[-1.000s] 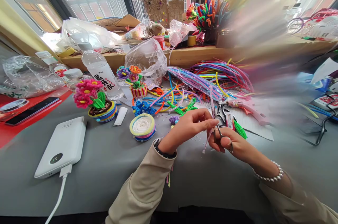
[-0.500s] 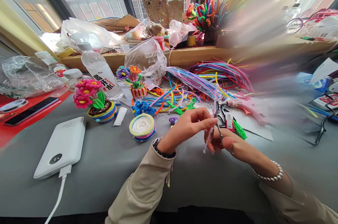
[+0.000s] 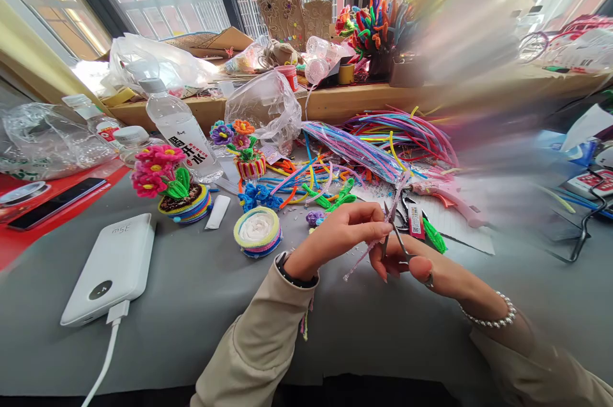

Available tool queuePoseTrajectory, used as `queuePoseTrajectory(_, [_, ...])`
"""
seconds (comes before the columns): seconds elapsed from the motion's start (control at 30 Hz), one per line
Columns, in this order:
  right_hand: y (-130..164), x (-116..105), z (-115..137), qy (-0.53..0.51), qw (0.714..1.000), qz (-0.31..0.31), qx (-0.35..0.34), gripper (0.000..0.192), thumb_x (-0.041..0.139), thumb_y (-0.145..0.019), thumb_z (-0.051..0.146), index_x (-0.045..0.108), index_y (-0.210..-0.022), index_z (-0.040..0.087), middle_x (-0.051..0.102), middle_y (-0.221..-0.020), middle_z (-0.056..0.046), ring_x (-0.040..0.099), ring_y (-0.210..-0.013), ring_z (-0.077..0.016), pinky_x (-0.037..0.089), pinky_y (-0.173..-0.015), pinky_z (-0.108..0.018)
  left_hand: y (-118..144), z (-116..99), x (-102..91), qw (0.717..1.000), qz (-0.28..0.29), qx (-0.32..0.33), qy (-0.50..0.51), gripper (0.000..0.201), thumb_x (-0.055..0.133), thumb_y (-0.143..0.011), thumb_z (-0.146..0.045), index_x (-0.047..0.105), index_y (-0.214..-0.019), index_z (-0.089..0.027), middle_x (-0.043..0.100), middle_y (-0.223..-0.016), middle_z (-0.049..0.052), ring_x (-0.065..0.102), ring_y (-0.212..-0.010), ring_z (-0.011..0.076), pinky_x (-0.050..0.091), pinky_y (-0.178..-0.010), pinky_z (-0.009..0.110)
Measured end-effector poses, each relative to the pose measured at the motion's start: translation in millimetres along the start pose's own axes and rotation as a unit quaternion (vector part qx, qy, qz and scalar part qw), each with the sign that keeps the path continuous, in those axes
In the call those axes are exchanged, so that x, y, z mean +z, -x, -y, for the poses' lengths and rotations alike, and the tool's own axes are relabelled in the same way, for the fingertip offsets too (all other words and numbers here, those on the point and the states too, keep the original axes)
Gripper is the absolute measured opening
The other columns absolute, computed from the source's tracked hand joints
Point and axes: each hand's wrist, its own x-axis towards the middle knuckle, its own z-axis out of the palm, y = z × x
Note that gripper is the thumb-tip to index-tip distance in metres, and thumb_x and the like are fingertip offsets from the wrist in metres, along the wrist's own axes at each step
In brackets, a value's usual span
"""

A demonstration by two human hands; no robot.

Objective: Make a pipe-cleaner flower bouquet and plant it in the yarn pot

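Observation:
Between the thumb and fingers of my left hand (image 3: 352, 228) is a thin pale pink pipe cleaner (image 3: 357, 262), slanting down to the left. My right hand (image 3: 433, 266) grips small metal scissors (image 3: 401, 245), whose blades stand apart and cross by the pipe cleaner, close to my left fingertips. Whether the blades touch it, I cannot tell. Just beyond my hands lie green pipe-cleaner pieces (image 3: 341, 196), a purple pipe-cleaner flower (image 3: 315, 218) and black-handled pliers (image 3: 403, 220). To the left sits a round pot (image 3: 258, 249) wrapped in coloured pipe cleaners, with white filling.
Two pots of pipe-cleaner flowers, one pink (image 3: 158, 170), stand left, near a water bottle (image 3: 184, 132). A white power bank (image 3: 112, 266) lies nearer. Bundles of pipe cleaners (image 3: 359, 145) and a pink glue gun (image 3: 457, 199) lie behind. The far right is smeared.
The pale pink pipe cleaner has tilted from nearly upright to a slant, its lower end swinging left. The scissors' blades now show more clearly, spread apart. Both hands stay nearly in place.

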Motion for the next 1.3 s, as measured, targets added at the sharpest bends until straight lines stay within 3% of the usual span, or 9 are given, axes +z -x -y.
queuePoseTrajectory(0.47, [-4.6,2.6,-6.9,-0.045,0.999,-0.022,-0.02,0.062,0.027,-0.066,0.076,0.039,-0.054,0.016,0.034,-0.052,0.003,0.03,-0.048,-0.0084,0.024,-0.046,-0.024,-0.5,-6.0,0.8,1.0,-0.011,0.019,-0.004,0.025,0.051,-0.075,-0.029,0.04,-0.057,-0.015,0.038,-0.056,-0.005,0.035,-0.056,0.0068,0.029,-0.056,0.021])
queuePoseTrajectory(0.93, [-4.4,2.9,-13.7,-0.037,0.995,-0.096,0.002,0.058,0.037,-0.07,0.07,0.033,-0.045,0.017,0.031,-0.045,0.004,0.026,-0.043,-0.0066,0.022,-0.043,-0.024,0.1,-6.6,3.2,0.998,-0.048,0.035,-0.005,0.024,0.051,-0.075,-0.029,0.041,-0.058,-0.015,0.038,-0.057,-0.005,0.034,-0.055,0.0064,0.028,-0.054,0.021])
queuePoseTrajectory(1.13, [-2.6,2.1,-4.3,-0.026,0.999,-0.038,0.013,0.071,0.014,-0.062,0.08,0.045,-0.063,0.016,0.039,-0.059,0.001,0.03,-0.052,-0.0102,0.025,-0.047,-0.026,0.6,-4.6,2.6,0.999,-0.045,0.026,-0.013,0.024,0.05,-0.075,-0.031,0.041,-0.059,-0.016,0.04,-0.057,-0.004,0.037,-0.055,0.0073,0.03,-0.055,0.021])
queuePoseTrajectory(1.3, [-0.5,1.0,-1.0,-0.009,1.0,-0.014,0.01,0.069,0.016,-0.063,0.08,0.046,-0.064,0.018,0.041,-0.063,-0.001,0.032,-0.055,-0.0119,0.027,-0.05,-0.027,1.1,-2.5,1.4,1.0,-0.005,0.007,-0.018,0.026,0.05,-0.075,-0.032,0.04,-0.058,-0.015,0.039,-0.056,-0.005,0.035,-0.054,0.0068,0.029,-0.054,0.021])
